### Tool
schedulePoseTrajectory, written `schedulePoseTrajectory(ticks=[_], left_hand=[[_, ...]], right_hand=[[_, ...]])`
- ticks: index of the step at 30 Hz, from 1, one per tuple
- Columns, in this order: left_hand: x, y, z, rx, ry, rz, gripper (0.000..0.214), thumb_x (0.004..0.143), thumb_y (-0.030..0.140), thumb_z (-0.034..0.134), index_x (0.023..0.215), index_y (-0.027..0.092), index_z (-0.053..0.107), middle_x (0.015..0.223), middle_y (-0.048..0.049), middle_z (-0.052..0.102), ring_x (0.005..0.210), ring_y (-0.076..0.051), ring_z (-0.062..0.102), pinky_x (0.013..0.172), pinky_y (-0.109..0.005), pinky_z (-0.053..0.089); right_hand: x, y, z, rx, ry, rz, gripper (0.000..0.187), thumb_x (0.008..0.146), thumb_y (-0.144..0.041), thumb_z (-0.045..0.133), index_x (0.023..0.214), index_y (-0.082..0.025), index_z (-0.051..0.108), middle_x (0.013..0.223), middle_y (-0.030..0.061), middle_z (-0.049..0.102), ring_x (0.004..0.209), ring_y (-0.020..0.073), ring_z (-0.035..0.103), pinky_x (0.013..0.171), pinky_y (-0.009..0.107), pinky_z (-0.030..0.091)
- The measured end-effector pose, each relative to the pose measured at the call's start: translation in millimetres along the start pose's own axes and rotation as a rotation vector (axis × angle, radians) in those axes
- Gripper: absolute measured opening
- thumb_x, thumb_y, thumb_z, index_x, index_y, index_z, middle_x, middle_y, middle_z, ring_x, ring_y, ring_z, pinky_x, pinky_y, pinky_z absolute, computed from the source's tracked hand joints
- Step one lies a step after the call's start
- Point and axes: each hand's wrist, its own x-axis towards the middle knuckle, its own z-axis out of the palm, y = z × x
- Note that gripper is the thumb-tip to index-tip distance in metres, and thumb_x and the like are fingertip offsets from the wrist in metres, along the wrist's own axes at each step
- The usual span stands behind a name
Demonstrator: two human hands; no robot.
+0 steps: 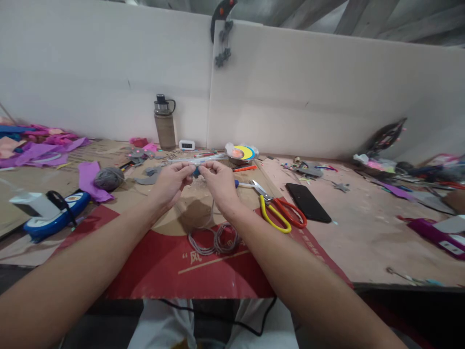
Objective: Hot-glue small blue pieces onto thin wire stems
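My left hand and my right hand are held together above the table, fingers pinched on a small blue piece between them. A thin grey cord hangs from the hands down to a loose coil of grey cord lying on the red and tan cardboard sheet. Most of the blue piece is hidden by my fingers.
Scissors with one yellow and one red handle and a black phone lie to the right. A grey yarn ball, purple felt and a blue glue gun are left. A water bottle, small clock and bowl stand by the white back wall.
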Motion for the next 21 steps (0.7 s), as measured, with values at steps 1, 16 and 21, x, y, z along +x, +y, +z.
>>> schedulePoseTrajectory(ticks=[1,16,21], left_hand=[[0,0,-0.2,0.000,0.000,-0.013,0.008,0.065,0.018,0.071,0.066,0.012,0.067,0.066,-0.0005,0.056,0.052,-0.004,0.042,0.049,-0.017,0.035],[-2,2,-5.4,0.442,0.018,0.143,0.012,0.068,0.026,0.069,0.066,0.016,0.064,0.054,0.0023,0.053,0.047,-0.006,0.042,0.046,-0.020,0.031],[1,1,-9.4,0.464,0.048,0.099,0.011,0.072,0.027,0.065,0.070,0.017,0.061,0.047,0.0051,0.047,0.039,-0.006,0.037,0.039,-0.020,0.024]], right_hand=[[0,0,0,-0.003,-0.005,-0.003,0.020,0.074,-0.034,0.056,0.078,-0.016,0.063,0.064,-0.0033,0.056,0.058,0.0089,0.045,0.059,0.022,0.037],[-8,-5,-4,-0.156,-0.063,-0.034,0.016,0.078,-0.029,0.054,0.077,-0.015,0.062,0.066,-0.0022,0.058,0.059,0.0091,0.048,0.062,0.023,0.039],[-10,-7,-6,-0.198,-0.063,-0.050,0.018,0.078,-0.028,0.057,0.090,-0.015,0.061,0.063,-0.0045,0.053,0.056,0.0095,0.044,0.056,0.022,0.034]])
